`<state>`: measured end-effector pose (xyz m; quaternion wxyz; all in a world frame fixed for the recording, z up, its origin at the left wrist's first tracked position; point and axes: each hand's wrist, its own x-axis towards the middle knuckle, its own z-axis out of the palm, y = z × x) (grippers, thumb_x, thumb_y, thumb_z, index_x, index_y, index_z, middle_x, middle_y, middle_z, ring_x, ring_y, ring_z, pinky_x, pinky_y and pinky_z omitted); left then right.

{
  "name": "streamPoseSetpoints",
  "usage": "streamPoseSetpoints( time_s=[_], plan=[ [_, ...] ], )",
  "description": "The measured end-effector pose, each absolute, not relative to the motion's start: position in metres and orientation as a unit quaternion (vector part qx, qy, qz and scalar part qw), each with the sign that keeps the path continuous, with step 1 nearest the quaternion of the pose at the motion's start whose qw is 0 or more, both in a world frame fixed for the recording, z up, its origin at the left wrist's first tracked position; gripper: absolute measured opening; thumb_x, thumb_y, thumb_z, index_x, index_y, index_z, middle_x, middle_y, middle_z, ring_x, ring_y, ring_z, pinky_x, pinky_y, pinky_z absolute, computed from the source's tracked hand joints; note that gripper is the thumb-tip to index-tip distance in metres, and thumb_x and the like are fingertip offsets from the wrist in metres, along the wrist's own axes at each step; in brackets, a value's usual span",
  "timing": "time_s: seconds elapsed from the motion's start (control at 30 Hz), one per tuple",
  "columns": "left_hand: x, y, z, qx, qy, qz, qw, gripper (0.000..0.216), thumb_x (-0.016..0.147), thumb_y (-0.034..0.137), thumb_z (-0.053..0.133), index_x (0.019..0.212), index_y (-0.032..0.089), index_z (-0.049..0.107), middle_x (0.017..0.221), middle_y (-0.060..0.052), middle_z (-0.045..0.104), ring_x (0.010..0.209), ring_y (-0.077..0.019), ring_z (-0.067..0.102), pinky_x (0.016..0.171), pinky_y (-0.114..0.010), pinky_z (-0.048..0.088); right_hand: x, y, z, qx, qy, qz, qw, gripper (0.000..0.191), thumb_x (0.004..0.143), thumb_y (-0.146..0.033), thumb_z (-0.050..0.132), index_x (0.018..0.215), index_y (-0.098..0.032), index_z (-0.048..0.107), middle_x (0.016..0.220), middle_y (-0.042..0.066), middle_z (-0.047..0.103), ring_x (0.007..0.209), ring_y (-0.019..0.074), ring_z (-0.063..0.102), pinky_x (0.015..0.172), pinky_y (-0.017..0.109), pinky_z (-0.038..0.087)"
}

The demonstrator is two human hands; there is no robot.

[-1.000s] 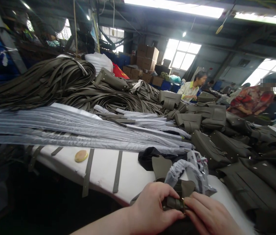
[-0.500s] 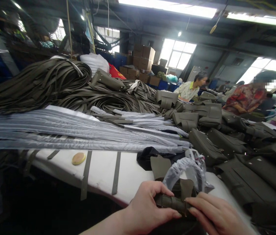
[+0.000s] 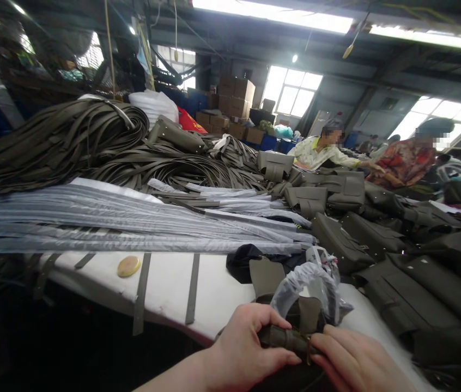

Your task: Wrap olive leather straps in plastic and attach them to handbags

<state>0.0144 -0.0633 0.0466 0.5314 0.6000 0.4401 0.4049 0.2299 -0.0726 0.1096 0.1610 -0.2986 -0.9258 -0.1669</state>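
Observation:
At the bottom edge, my left hand [image 3: 250,348] pinches a dark olive strap [image 3: 283,337] of a bag, thumb below and fingers over it. My right hand [image 3: 353,362] grips the same strap from the right, at a small brass buckle [image 3: 308,347]. Just behind them rises the bag's handle wrapped in clear plastic [image 3: 306,283], with an olive flap [image 3: 267,275] to its left. All of this rests on the white padded table [image 3: 169,288].
Clear plastic-sleeved strips [image 3: 111,218] and heaps of olive straps [image 3: 71,141] fill the left and back. Finished olive bags [image 3: 361,234] pile up on the right. A round tan disc [image 3: 128,266] lies near loose straps. Two people [image 3: 328,149] work at the far right.
My hands have kept hold of the strap, working it slightly; the view shifted a little left and down. A far person's arm now reaches out over the bags.

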Motion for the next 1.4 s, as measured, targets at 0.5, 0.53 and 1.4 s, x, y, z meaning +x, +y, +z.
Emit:
streamPoseSetpoints(
  time_s=[0.5,0.53,1.4],
  plan=[
    [-0.002,-0.046,0.055,0.643,0.368,0.404,0.537,0.029,0.09,0.034,0.057,0.113,0.016,0.06,0.102,-0.008,0.065,0.091,-0.0208,0.059,0.083,-0.033,0.046,0.209,-0.066,0.13,-0.39,-0.909,-0.01,0.149,0.055,0.079,-0.024,0.068,0.13,-0.019,0.048,0.124,0.011,0.066,0.112,0.0269,0.063,0.095,0.04,0.052],
    [0.0,-0.045,0.055,0.635,0.376,0.402,0.543,0.028,0.09,0.034,0.057,0.112,0.016,0.059,0.1,-0.008,0.065,0.09,-0.0207,0.059,0.082,-0.033,0.046,0.205,-0.064,0.126,-0.393,-0.907,-0.01,0.148,0.054,0.078,-0.022,0.07,0.128,-0.021,0.051,0.121,0.01,0.068,0.11,0.0275,0.064,0.097,0.043,0.05],
    [-0.027,-0.037,0.078,0.456,0.343,0.461,0.68,0.036,0.069,0.033,0.074,0.043,0.019,0.053,0.125,-0.012,0.064,0.124,-0.0328,0.051,0.107,-0.044,0.032,0.188,-0.057,0.102,-0.366,-0.897,0.014,0.248,0.011,0.072,-0.013,0.056,0.078,-0.023,0.056,0.066,-0.006,0.063,0.062,0.0126,0.064,0.103,0.038,0.043]
  ],
)
